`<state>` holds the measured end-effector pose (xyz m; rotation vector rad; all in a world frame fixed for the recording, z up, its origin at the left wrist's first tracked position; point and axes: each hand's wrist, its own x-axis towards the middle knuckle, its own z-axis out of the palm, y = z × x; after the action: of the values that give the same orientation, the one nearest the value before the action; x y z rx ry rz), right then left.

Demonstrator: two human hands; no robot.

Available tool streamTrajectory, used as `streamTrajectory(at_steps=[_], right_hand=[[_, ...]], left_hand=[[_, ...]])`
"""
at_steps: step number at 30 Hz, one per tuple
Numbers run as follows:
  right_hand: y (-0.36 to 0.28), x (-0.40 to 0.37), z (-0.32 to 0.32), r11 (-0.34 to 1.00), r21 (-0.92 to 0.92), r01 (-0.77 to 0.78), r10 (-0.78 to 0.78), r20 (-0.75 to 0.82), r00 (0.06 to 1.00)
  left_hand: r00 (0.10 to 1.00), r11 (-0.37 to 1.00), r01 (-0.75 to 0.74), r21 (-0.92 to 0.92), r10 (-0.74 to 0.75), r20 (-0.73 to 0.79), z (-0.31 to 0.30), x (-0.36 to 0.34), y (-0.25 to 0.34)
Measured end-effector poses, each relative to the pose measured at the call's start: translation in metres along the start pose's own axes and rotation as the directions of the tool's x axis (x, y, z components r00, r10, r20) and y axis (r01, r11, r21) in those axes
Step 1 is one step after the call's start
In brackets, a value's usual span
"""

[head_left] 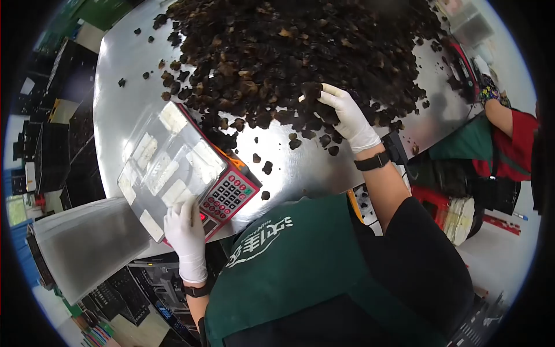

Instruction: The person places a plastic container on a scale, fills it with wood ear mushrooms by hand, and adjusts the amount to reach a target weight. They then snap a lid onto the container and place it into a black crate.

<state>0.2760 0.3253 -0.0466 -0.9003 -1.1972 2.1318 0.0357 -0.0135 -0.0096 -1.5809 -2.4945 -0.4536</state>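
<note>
A large heap of dark brown, crinkled pieces (277, 52) covers the back of the metal table. My right hand (347, 118), in a white glove, pinches one dark piece (311, 91) at the heap's near edge. My gloved left hand (186, 234) is at the near edge of a clear plastic tray (165, 159) with whitish strips in it; its fingers are bunched, and whether they hold anything is hidden. The tray rests on a red scale (231, 194) with a keypad.
Loose dark pieces (267, 168) lie scattered on the metal table (124, 58). A translucent bin (89, 246) stands at the lower left. Black crates (49, 150) are stacked at left. Another person in a red top (511, 144) is at the right, beside another red scale (462, 69).
</note>
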Motion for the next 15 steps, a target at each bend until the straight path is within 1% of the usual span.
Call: streamTrajectory(at_steps=[2, 3, 4, 6, 8, 9, 10, 12, 14, 15], right_hand=[[0.003, 0.003, 0.014, 0.991, 0.130, -0.041, 0.026, 0.117, 0.993], [0.002, 0.003, 0.030, 0.981, 0.168, -0.097, 0.083, 0.091, 0.992], [0.007, 0.011, 0.034, 0.959, 0.267, -0.099, -0.002, 0.355, 0.935], [0.014, 0.019, 0.060, 0.905, 0.377, -0.197, -0.013, 0.487, 0.874], [-0.004, 0.006, 0.113, 0.954, 0.237, -0.183, 0.106, 0.301, 0.948], [0.000, 0.014, 0.125, 0.966, 0.209, -0.155, 0.047, 0.445, 0.894], [-0.003, 0.020, 0.135, 0.985, 0.108, -0.137, 0.048, 0.582, 0.812], [0.000, 0.013, 0.178, 0.995, 0.000, -0.097, 0.083, 0.518, 0.851], [0.010, 0.015, 0.203, 0.975, -0.198, 0.105, 0.034, 0.594, 0.804], [0.022, 0.017, 0.215, 0.921, -0.296, 0.255, -0.036, 0.585, 0.810]], left_hand=[[1.000, 1.000, 0.008, -0.008, -0.008, 0.005, -0.001, 0.000, 0.003], [1.000, 1.000, 0.008, -0.018, -0.008, 0.000, -0.001, 0.000, 0.005], [1.000, 1.000, 0.014, -0.002, -0.014, 0.002, -0.002, 0.001, 0.007], [1.000, 1.000, 0.017, -0.009, -0.017, -0.006, -0.002, 0.001, 0.007], [0.999, 0.999, 0.040, -0.025, -0.040, 0.013, -0.003, 0.002, 0.008], [0.999, 0.999, 0.043, -0.031, -0.043, 0.008, -0.004, 0.003, 0.009], [0.999, 0.998, 0.041, -0.042, -0.041, 0.003, -0.003, 0.002, 0.009], [0.998, 0.998, 0.052, -0.030, -0.053, -0.016, -0.002, 0.000, 0.009], [0.999, 0.998, 0.040, -0.039, -0.040, -0.004, 0.001, 0.001, 0.010], [0.998, 0.998, 0.059, -0.034, -0.058, 0.018, -0.001, 0.002, 0.012]])
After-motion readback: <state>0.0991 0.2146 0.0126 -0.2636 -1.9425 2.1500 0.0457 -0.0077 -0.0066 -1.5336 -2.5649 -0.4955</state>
